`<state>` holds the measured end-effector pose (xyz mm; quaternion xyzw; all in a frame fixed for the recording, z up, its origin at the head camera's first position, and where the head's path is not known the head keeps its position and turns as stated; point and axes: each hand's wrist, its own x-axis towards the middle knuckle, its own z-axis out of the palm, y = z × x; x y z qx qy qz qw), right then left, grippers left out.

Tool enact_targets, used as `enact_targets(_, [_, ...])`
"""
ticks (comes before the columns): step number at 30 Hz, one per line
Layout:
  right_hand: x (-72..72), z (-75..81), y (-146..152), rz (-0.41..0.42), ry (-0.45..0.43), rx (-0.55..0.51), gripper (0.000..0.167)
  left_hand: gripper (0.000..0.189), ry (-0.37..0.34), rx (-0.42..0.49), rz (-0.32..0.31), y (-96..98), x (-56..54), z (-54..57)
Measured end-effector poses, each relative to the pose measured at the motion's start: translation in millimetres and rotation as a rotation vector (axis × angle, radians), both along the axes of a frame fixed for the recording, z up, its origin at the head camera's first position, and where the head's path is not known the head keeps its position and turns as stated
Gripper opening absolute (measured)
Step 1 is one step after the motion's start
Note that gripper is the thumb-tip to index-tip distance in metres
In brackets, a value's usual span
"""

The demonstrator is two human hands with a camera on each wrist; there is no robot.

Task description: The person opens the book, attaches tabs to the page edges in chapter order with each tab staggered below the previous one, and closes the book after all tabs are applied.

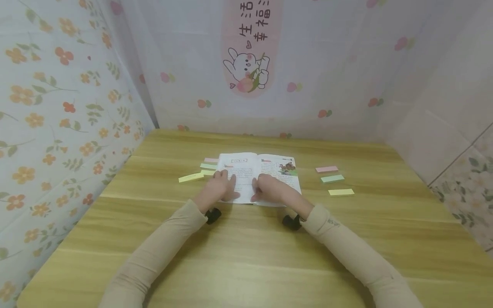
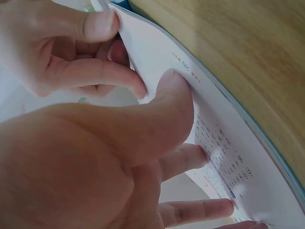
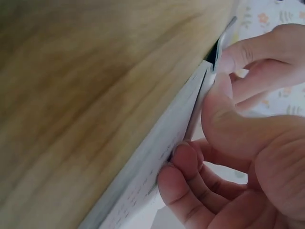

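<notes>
An open book (image 1: 245, 167) lies on the table with printed text on both pages and a coloured picture on the right one. My left hand (image 1: 223, 186) rests on the left page. In the left wrist view its thumb (image 2: 176, 90) presses near the bottom edge by the page number, and the other fingers spread over the text. My right hand (image 1: 271, 188) presses at the centre fold with thumb and index finger apart. Its remaining fingers (image 3: 176, 183) bend onto the right page, their undersides partly hidden. I see no page pinched between its fingers.
Right of the book lie a pink sticky-note strip (image 1: 326, 169), a green strip (image 1: 332, 179) and a yellow strip (image 1: 340, 192). Several similar strips, including a yellow one (image 1: 191, 177), lie at the left, some partly behind the book. Patterned cloth (image 1: 185, 64) hangs behind the wooden table (image 1: 246, 256).
</notes>
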<state>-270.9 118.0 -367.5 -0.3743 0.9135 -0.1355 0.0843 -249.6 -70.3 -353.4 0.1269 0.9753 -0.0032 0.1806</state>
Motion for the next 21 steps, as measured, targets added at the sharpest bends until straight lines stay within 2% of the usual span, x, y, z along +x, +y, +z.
enact_targets(5, [6.6,2.7,1.3,-0.003,-0.005,-0.002,0.028,0.074,-0.006,-0.003,-0.007,0.4,-0.2,-0.3])
enact_targets(14, [13.9,2.6,-2.0,0.018,0.075,0.044,0.020,0.074,-0.001,0.014,-0.009,-2.5,-0.3,1.3])
enact_targets(17, [14.4,2.7,-2.7,0.008,0.067,0.046,0.018,0.073,-0.025,0.044,-0.007,-6.0,-2.8,1.2])
enact_targets(21, [13.8,4.3,-2.0,0.002,0.060,0.049,0.021,0.070,-0.037,0.052,-0.047,-12.4,-9.6,1.1])
